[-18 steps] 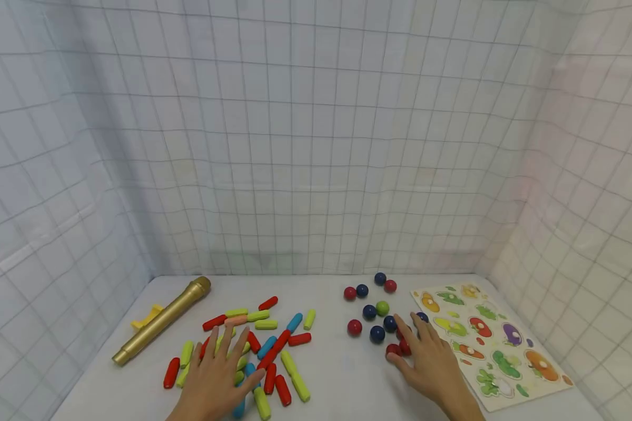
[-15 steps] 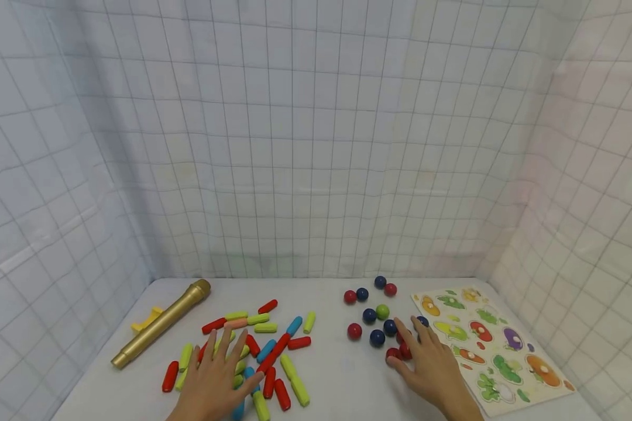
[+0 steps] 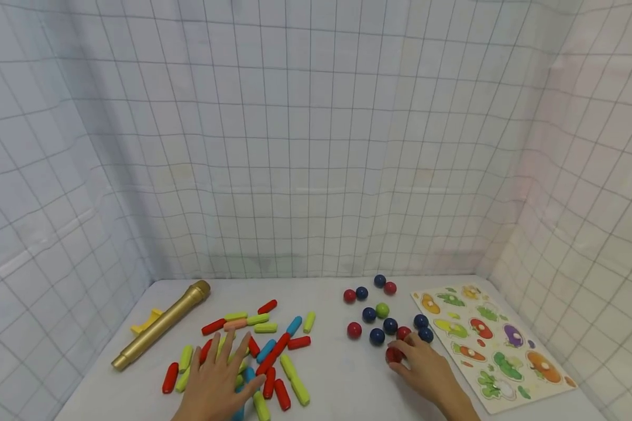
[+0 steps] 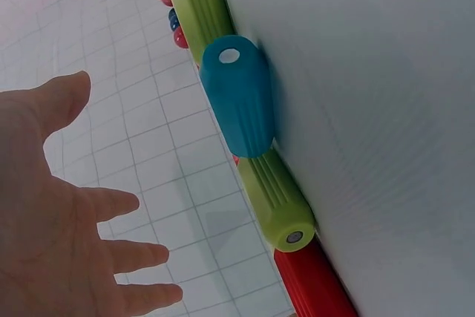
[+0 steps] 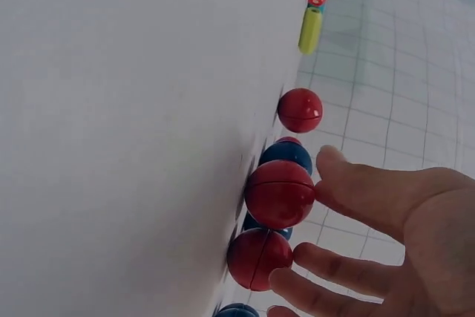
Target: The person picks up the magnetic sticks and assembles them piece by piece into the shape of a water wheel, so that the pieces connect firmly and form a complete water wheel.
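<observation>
My right hand (image 3: 423, 369) has its thumb and bent index finger on either side of a glossy red ball (image 3: 394, 354), pinching it on the table. The right wrist view shows that red ball (image 5: 280, 194) against the thumb, and a second red ball (image 5: 260, 259) by the other fingertips. Another red ball (image 3: 402, 332) lies just beyond the hand. My left hand (image 3: 216, 377) is spread over short ridged plastic sticks in red, lime, blue and orange, hiding some. Near it in the left wrist view are a blue stick (image 4: 241, 98) and a lime stick (image 4: 276, 202).
Several dark blue balls (image 3: 377, 337) and a green ball (image 3: 382, 310) lie around the red ones. To the right is a vegetable puzzle board (image 3: 492, 345). A gold microphone (image 3: 163, 321) and a yellow piece (image 3: 148, 320) lie at left. Gridded cloth walls (image 3: 305, 175) enclose the table.
My right hand's fingers have drawn back and bent in toward the front red ball, uncovering dark blue balls beside the board. The left hand stays spread, nearly unmoved.
</observation>
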`<state>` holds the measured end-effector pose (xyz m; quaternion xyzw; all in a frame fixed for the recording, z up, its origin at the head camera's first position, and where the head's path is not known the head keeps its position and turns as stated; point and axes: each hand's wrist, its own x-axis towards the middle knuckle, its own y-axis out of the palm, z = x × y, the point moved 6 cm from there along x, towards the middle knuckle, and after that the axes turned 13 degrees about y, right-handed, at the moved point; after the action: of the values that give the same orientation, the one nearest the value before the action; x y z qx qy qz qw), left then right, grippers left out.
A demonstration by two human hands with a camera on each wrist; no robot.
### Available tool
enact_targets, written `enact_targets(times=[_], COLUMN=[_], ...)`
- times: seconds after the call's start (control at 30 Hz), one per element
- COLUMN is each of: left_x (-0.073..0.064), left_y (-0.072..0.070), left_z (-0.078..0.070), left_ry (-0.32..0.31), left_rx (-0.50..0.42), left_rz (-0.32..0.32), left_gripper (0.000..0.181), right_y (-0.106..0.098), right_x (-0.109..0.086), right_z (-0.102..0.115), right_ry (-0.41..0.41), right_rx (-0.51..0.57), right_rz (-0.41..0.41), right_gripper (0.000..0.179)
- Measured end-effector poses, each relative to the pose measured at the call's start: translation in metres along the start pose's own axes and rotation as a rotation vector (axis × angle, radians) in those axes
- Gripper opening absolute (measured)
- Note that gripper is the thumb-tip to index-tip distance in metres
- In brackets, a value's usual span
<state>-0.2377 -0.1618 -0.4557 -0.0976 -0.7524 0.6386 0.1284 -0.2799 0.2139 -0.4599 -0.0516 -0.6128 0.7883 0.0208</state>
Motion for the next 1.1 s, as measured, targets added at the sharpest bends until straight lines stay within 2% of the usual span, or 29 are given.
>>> enact_targets(times=[0.2,0.3,0.43,0.57,0.73,0.9,1.1], left_x=[0.001,0.005,0.016,0.021,0.017,0.02,0.03], left_y=[-0.002,-0.014,-0.037,-0.051,-0.045,-0.03,-0.007], left_z=[-0.008,-0.016,-0.03,-0.037,-0.042,-0.045,-0.06], left_ry=[0.001,0.021,0.049,0.065,0.101,0.185,0.32], left_rx=[0.004,0.007,-0.03,-0.042,-0.032,-0.062,-0.12], left_rz=[-0.009,-0.071,-0.186,-0.224,-0.168,-0.092,0.077], left_gripper=[0.09,0.088,0.085,0.084,0.081,0.068,0.05], right_y=[0.002,-0.002,-0.01,-0.003,0.007,0.007,-0.015], right_x=[0.014,0.021,0.028,0.034,0.039,0.041,0.031], right_z=[-0.006,-0.015,-0.026,-0.031,-0.031,-0.034,-0.023], right_ry=[0.033,0.063,0.064,0.072,0.1,0.098,0.033], right_rx=[0.034,0.061,0.1,0.143,0.148,0.127,0.123], right_rz=[0.039,0.041,0.032,0.035,0.052,0.032,-0.049], right_gripper=[0.04,0.039,0.038,0.033,0.029,0.025,0.023])
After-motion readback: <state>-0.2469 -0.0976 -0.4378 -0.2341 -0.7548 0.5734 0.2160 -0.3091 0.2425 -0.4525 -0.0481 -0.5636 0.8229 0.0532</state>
